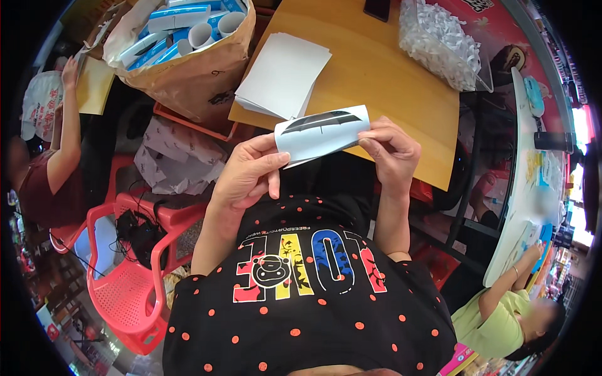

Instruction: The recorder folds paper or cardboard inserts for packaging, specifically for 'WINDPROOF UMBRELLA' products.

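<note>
Between my two hands is a white paper sheet [316, 148] with a dark umbrella-like shape printed on it, curved over as if rolled or folded. My left hand [254, 166] pinches its left end between thumb and fingers. At the right end, my right hand [392, 150] grips the edge with thumb and fingertips. The sheet is held above my lap, at the near edge of the wooden table [370, 75]. Just beyond it, a stack of white paper [282, 72] lies on the table.
A big brown paper bag [194, 72] of blue-and-white tubes stands at the far left. A clear bin [442, 44] of white paper pieces and a dark phone [377, 9] are at the back. A red plastic chair [125, 294] sits left. People work on both sides.
</note>
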`<state>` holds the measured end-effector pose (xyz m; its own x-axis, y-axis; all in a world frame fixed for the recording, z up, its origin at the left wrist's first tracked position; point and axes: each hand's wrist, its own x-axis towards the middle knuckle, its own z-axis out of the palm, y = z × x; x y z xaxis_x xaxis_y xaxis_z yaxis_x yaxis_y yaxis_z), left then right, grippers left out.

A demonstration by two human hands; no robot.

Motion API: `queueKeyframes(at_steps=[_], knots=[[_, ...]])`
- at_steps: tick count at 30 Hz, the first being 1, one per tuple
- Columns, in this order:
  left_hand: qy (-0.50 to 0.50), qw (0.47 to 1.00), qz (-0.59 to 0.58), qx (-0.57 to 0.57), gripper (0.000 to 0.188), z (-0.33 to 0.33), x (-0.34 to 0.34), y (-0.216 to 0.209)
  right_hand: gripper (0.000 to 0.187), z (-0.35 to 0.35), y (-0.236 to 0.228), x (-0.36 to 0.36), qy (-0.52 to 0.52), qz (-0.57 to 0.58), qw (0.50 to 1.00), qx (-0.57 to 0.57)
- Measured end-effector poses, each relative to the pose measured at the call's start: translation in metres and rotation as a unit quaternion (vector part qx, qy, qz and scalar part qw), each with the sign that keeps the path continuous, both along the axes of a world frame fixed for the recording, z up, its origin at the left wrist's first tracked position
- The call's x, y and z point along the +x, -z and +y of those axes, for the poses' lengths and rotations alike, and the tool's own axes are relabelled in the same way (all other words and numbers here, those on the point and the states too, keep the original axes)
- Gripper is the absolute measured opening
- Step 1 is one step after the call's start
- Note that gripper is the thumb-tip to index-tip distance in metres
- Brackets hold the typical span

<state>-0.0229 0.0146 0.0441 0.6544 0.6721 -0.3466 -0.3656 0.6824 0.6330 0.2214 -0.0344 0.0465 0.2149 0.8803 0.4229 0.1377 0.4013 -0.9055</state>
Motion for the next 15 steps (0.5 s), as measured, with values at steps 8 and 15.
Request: queueKeyframes(at_steps=[8, 15], knots=[[-0.058, 0.995, 0.048, 0.069, 0.023, -0.016, 0.013, 0.019, 0.006, -0.001, 0.015, -0.009, 0.042, 0.156, 0.983, -0.092], [-0.109, 0.983, 0.049, 0.140, 0.024, -0.019, 0.023, 0.016, 0.008, 0.001, 0.028, -0.008, 0.037, 0.182, 0.977, -0.107]])
